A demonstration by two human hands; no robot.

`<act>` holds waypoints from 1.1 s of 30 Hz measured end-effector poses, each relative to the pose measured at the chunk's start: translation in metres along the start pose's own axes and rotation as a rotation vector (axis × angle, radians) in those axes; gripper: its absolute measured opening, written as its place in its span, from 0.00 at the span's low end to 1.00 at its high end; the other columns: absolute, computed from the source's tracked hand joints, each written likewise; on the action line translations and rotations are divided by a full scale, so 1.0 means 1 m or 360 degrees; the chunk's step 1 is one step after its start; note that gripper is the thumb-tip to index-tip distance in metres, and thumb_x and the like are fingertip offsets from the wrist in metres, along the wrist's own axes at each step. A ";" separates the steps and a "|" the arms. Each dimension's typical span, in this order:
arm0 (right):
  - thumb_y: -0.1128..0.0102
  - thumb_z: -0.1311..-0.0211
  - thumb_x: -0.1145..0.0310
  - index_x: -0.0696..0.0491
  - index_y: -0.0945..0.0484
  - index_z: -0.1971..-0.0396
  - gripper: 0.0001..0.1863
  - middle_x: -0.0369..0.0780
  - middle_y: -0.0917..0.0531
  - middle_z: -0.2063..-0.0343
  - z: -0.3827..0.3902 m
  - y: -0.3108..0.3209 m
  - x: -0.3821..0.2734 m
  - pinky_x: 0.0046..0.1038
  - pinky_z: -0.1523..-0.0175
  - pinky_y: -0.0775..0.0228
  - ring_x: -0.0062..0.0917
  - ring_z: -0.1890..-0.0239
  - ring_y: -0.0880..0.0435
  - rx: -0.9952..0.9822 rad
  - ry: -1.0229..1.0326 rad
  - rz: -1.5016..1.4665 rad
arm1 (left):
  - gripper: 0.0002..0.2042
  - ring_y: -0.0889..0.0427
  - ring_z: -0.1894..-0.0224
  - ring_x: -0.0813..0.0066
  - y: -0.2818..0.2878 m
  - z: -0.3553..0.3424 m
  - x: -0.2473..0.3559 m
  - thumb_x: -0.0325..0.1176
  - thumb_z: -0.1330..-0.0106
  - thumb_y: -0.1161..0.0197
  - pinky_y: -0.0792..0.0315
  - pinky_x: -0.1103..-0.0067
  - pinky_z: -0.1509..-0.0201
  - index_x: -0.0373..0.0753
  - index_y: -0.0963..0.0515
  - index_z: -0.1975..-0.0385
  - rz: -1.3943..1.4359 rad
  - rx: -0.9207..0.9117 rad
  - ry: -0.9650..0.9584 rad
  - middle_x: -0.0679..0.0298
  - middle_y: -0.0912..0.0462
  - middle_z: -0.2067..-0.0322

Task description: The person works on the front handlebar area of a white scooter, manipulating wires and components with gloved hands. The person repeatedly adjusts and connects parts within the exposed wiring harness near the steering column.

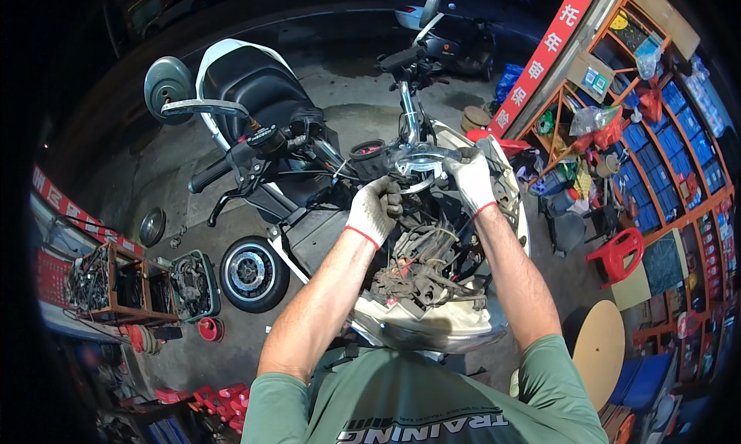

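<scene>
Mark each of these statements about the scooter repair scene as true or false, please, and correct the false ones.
1. Both hands wear white gloves with red cuffs. True: the left hand and the right hand are gloved so.
2. The right hand holds a shiny round ring below the handlebar stem. True.
3. The scooter's front wiring is covered by a panel. False: the wires lie exposed.
4. A loose wheel lies on the floor at the person's left. True.
5. The stool at the right is blue. False: it is red.
</scene>
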State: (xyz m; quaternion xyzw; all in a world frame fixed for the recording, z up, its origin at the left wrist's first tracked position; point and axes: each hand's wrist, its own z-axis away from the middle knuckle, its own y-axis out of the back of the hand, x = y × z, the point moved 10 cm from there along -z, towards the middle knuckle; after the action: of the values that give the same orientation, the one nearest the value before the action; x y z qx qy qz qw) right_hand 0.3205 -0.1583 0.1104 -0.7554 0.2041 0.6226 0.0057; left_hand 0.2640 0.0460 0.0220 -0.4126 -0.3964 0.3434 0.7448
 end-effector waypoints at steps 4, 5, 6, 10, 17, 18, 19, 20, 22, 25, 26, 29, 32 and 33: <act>0.30 0.44 0.77 0.70 0.30 0.49 0.25 0.47 0.16 0.63 0.013 0.000 -0.008 0.24 0.69 0.22 0.23 0.70 0.16 -0.0027 -0.0105 -0.0041 | 0.08 0.30 0.78 0.80 0.001 -0.001 0.002 0.35 0.23 0.49 0.37 0.84 0.78 0.40 0.29 0.65 0.0012 -0.0034 0.0002 0.69 0.26 0.74; 0.30 0.44 0.77 0.70 0.31 0.49 0.26 0.47 0.16 0.64 0.018 0.000 -0.013 0.24 0.69 0.22 0.23 0.70 0.16 -0.0022 -0.0111 -0.0032 | 0.08 0.30 0.78 0.80 0.002 -0.001 0.002 0.35 0.23 0.49 0.37 0.84 0.78 0.40 0.29 0.65 0.0012 -0.0039 0.0001 0.69 0.26 0.74; 0.30 0.44 0.78 0.70 0.31 0.48 0.26 0.47 0.16 0.64 0.022 0.001 -0.015 0.24 0.69 0.22 0.23 0.71 0.16 -0.0013 -0.0115 -0.0021 | 0.08 0.30 0.78 0.80 0.001 0.000 0.001 0.35 0.23 0.49 0.37 0.84 0.78 0.40 0.29 0.65 0.0011 -0.0048 0.0003 0.69 0.26 0.74; 0.33 0.44 0.79 0.68 0.28 0.51 0.21 0.45 0.16 0.64 0.031 -0.001 -0.021 0.24 0.67 0.22 0.22 0.68 0.17 -0.0090 -0.0034 0.0009 | 0.09 0.27 0.77 0.80 -0.003 0.003 0.000 0.35 0.22 0.50 0.35 0.85 0.78 0.38 0.27 0.62 -0.0087 -0.0039 -0.0011 0.68 0.23 0.72; 0.35 0.43 0.79 0.65 0.24 0.51 0.19 0.43 0.16 0.62 0.041 -0.001 -0.031 0.25 0.58 0.23 0.23 0.63 0.18 -0.0140 -0.0017 0.0086 | 0.11 0.22 0.75 0.80 0.005 0.016 0.020 0.38 0.22 0.46 0.35 0.86 0.79 0.39 0.22 0.62 -0.0743 0.0322 -0.0330 0.68 0.19 0.71; 0.34 0.43 0.79 0.65 0.24 0.51 0.19 0.44 0.16 0.61 0.043 -0.005 -0.034 0.25 0.55 0.23 0.23 0.61 0.18 -0.0141 0.0008 0.0092 | 0.10 0.24 0.76 0.81 0.008 0.012 0.021 0.37 0.22 0.46 0.36 0.86 0.79 0.39 0.22 0.61 -0.0741 0.0318 -0.0315 0.69 0.20 0.72; 0.34 0.42 0.79 0.65 0.24 0.50 0.19 0.44 0.16 0.60 0.044 -0.007 -0.038 0.26 0.53 0.24 0.24 0.59 0.18 -0.0143 0.0034 0.0097 | 0.09 0.25 0.76 0.81 0.012 0.008 0.020 0.37 0.22 0.47 0.37 0.87 0.79 0.40 0.23 0.61 -0.0686 0.0291 -0.0292 0.69 0.21 0.72; 0.34 0.43 0.78 0.65 0.24 0.50 0.20 0.45 0.16 0.59 0.046 -0.009 -0.040 0.26 0.52 0.24 0.24 0.59 0.18 -0.0136 0.0003 0.0135 | 0.09 0.26 0.76 0.82 0.015 0.005 0.020 0.36 0.21 0.47 0.37 0.87 0.79 0.40 0.23 0.60 -0.0631 0.0264 -0.0270 0.70 0.22 0.72; 0.35 0.42 0.78 0.65 0.24 0.49 0.20 0.45 0.16 0.58 0.045 -0.009 -0.039 0.26 0.51 0.24 0.24 0.58 0.17 -0.0148 0.0017 0.0295 | 0.08 0.28 0.76 0.82 0.014 0.005 0.019 0.35 0.21 0.48 0.38 0.87 0.79 0.40 0.23 0.60 -0.0564 0.0235 -0.0236 0.70 0.23 0.72; 0.38 0.41 0.78 0.66 0.23 0.46 0.22 0.44 0.15 0.57 0.042 -0.012 -0.034 0.25 0.49 0.24 0.23 0.56 0.17 -0.0279 0.0022 0.0258 | 0.07 0.30 0.76 0.82 0.010 0.005 0.016 0.34 0.21 0.49 0.38 0.87 0.78 0.41 0.24 0.60 -0.0520 0.0226 -0.0226 0.71 0.25 0.72; 0.38 0.41 0.78 0.66 0.23 0.46 0.22 0.44 0.15 0.57 0.040 -0.013 -0.032 0.25 0.49 0.24 0.23 0.56 0.17 -0.0352 0.0001 0.0248 | 0.07 0.30 0.76 0.83 0.009 0.006 0.016 0.34 0.21 0.48 0.38 0.87 0.78 0.41 0.24 0.60 -0.0504 0.0216 -0.0228 0.71 0.25 0.72; 0.39 0.42 0.80 0.66 0.23 0.44 0.24 0.43 0.15 0.55 0.039 -0.021 -0.033 0.24 0.48 0.24 0.22 0.56 0.17 -0.0521 -0.0116 0.0100 | 0.07 0.30 0.75 0.83 0.009 0.007 0.016 0.34 0.21 0.47 0.39 0.87 0.78 0.41 0.25 0.61 -0.0483 0.0203 -0.0221 0.70 0.25 0.72; 0.40 0.42 0.80 0.65 0.24 0.41 0.26 0.43 0.15 0.54 0.032 -0.025 -0.034 0.23 0.48 0.25 0.21 0.55 0.17 -0.0687 -0.0157 0.0150 | 0.08 0.30 0.75 0.82 0.008 0.009 0.018 0.35 0.21 0.47 0.40 0.87 0.78 0.40 0.25 0.61 -0.0510 0.0252 -0.0239 0.70 0.26 0.72; 0.39 0.42 0.79 0.65 0.24 0.40 0.27 0.42 0.15 0.54 0.033 -0.025 -0.034 0.23 0.48 0.25 0.21 0.55 0.17 -0.0706 -0.0229 0.0139 | 0.08 0.30 0.75 0.82 0.010 0.008 0.018 0.35 0.21 0.47 0.40 0.87 0.78 0.40 0.25 0.62 -0.0527 0.0259 -0.0247 0.70 0.26 0.72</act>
State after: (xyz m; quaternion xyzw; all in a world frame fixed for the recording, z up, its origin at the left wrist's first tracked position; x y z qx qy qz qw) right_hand 0.2925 -0.1162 0.1293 -0.6823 0.0938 0.7042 -0.1727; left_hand 0.2631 0.0681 0.0218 -0.2525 -0.4859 0.2778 0.7893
